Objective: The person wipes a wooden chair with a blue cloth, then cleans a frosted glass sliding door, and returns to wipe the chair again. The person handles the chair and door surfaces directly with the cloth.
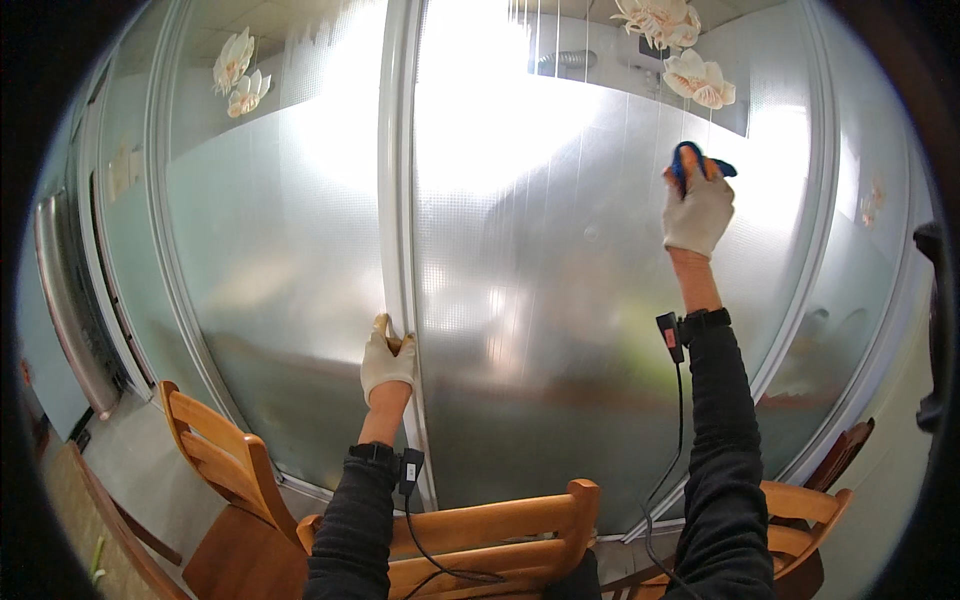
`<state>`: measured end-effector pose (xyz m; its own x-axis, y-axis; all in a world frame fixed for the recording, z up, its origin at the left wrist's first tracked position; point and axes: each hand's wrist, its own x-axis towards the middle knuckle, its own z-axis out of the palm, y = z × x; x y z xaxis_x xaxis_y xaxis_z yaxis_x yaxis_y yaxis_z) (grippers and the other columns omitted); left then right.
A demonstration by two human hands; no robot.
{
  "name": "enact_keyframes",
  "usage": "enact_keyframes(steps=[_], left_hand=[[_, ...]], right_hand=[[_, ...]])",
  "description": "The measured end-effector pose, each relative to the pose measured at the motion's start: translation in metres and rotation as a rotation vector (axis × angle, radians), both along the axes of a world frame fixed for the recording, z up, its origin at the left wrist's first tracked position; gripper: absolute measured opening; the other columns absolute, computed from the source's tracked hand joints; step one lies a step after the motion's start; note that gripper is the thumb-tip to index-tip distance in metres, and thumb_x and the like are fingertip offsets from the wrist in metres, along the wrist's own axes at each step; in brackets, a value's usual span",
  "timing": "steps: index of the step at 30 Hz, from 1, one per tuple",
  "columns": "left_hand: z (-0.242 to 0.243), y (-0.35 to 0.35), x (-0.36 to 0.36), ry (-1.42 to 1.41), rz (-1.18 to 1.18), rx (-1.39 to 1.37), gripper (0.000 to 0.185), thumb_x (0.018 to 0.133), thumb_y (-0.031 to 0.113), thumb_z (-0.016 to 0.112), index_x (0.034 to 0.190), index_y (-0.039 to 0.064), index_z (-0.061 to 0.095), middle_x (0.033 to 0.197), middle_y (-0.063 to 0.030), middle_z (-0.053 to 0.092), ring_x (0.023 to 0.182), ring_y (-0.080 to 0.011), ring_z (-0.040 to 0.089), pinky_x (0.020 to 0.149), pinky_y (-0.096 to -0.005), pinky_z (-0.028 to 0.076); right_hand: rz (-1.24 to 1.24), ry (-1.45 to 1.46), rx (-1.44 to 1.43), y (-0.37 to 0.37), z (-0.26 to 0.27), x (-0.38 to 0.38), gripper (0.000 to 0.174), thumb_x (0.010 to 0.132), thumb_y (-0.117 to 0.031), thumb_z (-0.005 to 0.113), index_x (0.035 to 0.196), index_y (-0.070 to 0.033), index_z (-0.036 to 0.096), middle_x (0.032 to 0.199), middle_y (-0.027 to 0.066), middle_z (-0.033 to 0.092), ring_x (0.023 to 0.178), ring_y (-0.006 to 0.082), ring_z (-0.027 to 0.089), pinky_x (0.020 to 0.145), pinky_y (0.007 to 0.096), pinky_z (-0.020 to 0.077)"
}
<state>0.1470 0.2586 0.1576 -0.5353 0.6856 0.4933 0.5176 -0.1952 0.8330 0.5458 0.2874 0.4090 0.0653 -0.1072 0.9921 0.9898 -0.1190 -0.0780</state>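
A frosted glass partition [525, 390] with a white metal frame stands in front of me. High on its right panel, my right hand [699, 210], in a pale work glove, presses a bunched blue cloth [686, 161] to the glass. Orange shows around those fingers; I cannot tell if it belongs to the glove or the cloth. Lower down, my gloved left hand [388, 364] rests against the white upright post [401, 225], thumb and finger apart, holding nothing. Black straps with small cabled boxes circle both wrists. White flower decorations [697, 79] show above the right hand.
A wooden chair back [495, 525] stands between me and the glass. Another wooden chair [232, 465] is at left, beside a table edge [112, 517]. More wooden chair backs [806, 502] stand at lower right. Black cables hang from both wrists; the left one lies over the chair.
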Motion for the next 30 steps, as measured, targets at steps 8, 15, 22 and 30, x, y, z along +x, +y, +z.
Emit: enact_keyframes(steps=[8,15,22,30], left_hand=[[-0.005,0.003,-0.001,-0.012,-0.011,-0.010,0.061,0.091,0.020,0.072,0.147,0.008,0.051,0.084,-0.0066,0.063,0.074,-0.0203,0.061,0.076,-0.0362,0.052],[-0.002,0.001,-0.001,0.013,0.003,-0.039,0.060,0.091,0.020,0.072,0.146,0.008,0.051,0.087,-0.0078,0.066,0.075,-0.0204,0.063,0.076,-0.0365,0.053],[0.002,-0.006,0.000,0.017,0.010,-0.037,0.057,0.091,0.025,0.072,0.142,0.007,0.055,0.089,-0.0104,0.068,0.079,-0.0249,0.067,0.078,-0.0381,0.055],[0.003,-0.006,0.000,0.000,-0.004,-0.049,0.054,0.091,0.025,0.072,0.139,0.006,0.057,0.089,-0.0108,0.068,0.080,-0.0254,0.068,0.080,-0.0386,0.055]], right_hand=[[0.290,-0.689,-0.215,0.003,0.017,-0.101,0.051,0.086,-0.003,0.066,0.134,-0.022,0.061,0.131,0.0095,0.063,0.120,0.0320,0.060,0.103,0.0437,0.0486],[0.279,-0.467,0.270,0.034,0.109,-0.018,0.030,0.090,-0.013,0.064,0.118,-0.018,0.071,0.113,0.0100,0.072,0.108,0.0306,0.066,0.096,0.0448,0.0515],[-0.290,0.221,-0.016,-0.009,0.065,0.122,0.036,0.096,-0.039,0.065,0.123,-0.015,0.068,0.109,0.0084,0.073,0.102,0.0262,0.069,0.086,0.0401,0.0571],[-0.106,0.249,0.049,0.004,0.058,0.089,0.025,0.095,-0.027,0.066,0.111,-0.008,0.069,0.102,0.0128,0.073,0.094,0.0315,0.072,0.086,0.0408,0.0567]])
